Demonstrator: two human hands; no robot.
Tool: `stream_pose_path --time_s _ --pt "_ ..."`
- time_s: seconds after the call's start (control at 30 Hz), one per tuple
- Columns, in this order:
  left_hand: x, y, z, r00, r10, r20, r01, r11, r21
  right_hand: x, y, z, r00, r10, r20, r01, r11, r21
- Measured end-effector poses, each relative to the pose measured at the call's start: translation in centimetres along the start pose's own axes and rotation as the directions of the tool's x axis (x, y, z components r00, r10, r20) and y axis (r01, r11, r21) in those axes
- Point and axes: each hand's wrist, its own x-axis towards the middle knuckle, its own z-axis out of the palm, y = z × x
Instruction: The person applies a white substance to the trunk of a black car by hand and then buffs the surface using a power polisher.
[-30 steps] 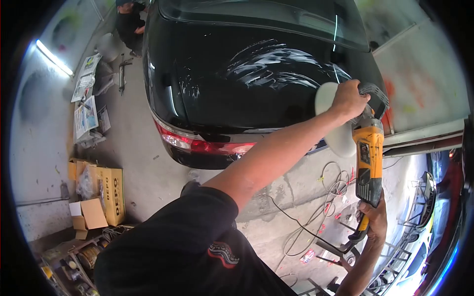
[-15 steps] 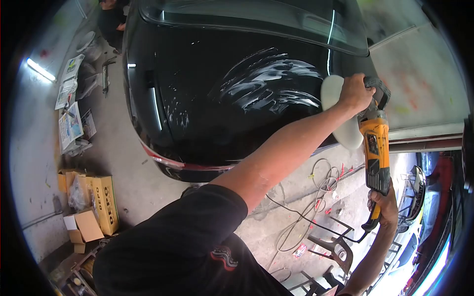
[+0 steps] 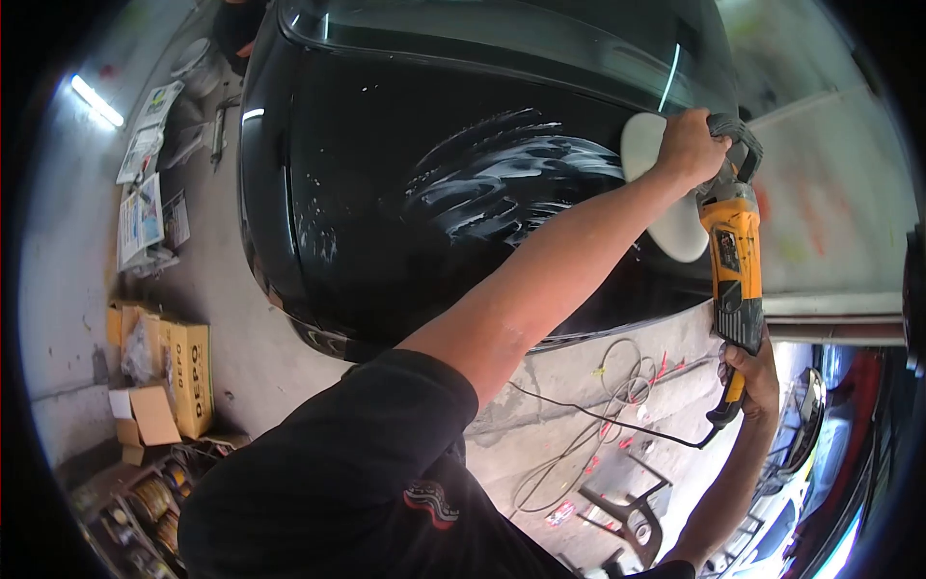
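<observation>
A yellow and black car polisher (image 3: 735, 227) lies along the right side of the black car panel (image 3: 386, 270). My left hand (image 3: 687, 152) is closed around its front loop handle. Lower down, my right hand (image 3: 756, 374) grips the rear handle, next to where the cord comes out. The round white polishing pad (image 3: 681, 230) sits at the panel's right edge, partly covered by my left hand and forearm. White polish streaks (image 3: 521, 164) spread over the panel to the left of the pad. Some of the streaks are hidden behind my left arm.
A black cord (image 3: 617, 425) runs from the polisher over the floor, near a coiled hose (image 3: 632, 386). An overturned chair (image 3: 627, 511) lies lower right. Cardboard boxes (image 3: 188, 376) and newspaper sheets (image 3: 140, 207) line the left wall. Another person's dark sleeve (image 3: 234, 29) shows top left.
The polisher's pad and my left hand have moved slightly up in view, toward the car's window. The camera view has also shifted. Both hands keep their grip.
</observation>
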Motion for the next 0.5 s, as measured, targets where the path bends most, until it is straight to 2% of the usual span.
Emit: stream_pose_path --time_s 0.23,0.33,0.4,0.5 --pt "1.2 -2.3 3.9 0.98 0.122 -0.154 -0.109 0.99 0.092 4.8 2.7 -4.7 0.998 -0.049 0.034 0.049 0.999 0.003" --pt "0.7 -3.1 6.5 0.991 0.071 -0.115 -0.074 0.997 -0.029 5.5 3.6 -7.1 0.999 -0.024 0.038 0.024 1.0 -0.011" --pt "0.9 -4.6 8.8 0.987 0.091 -0.131 -0.099 0.993 -0.058 5.8 4.2 -8.3 0.999 -0.01 0.031 0.011 1.0 -0.015" --pt "0.1 -6.0 11.8 0.997 0.018 -0.073 -0.021 0.999 -0.047 5.7 5.7 -10.0 1.0 0.013 -0.003 -0.013 0.999 -0.041"
